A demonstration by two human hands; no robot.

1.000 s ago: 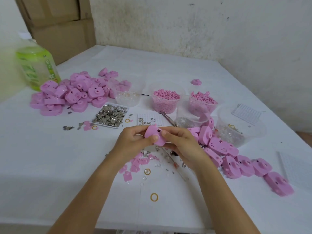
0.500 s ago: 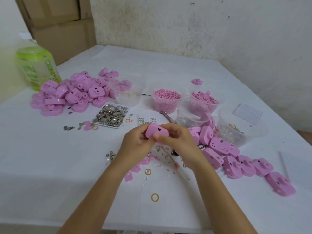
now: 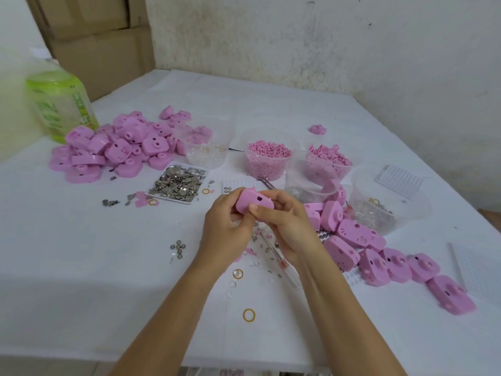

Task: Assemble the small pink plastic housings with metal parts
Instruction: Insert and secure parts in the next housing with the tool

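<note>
Beyond and left of my grip lies the shallow tray of silvery metal pieces [image 3: 179, 183], nearer my left hand [image 3: 226, 227], whose fingers curl round the left end of the small pink plastic housing with a square slot [image 3: 253, 199]. The housing is held up between both hands, its long axis running across from one grip to the other, slot face toward me. My right hand [image 3: 287, 223] pinches the right end, thumb on the near face, wrist angled inward; I cannot tell whether a metal part is seated.
</note>
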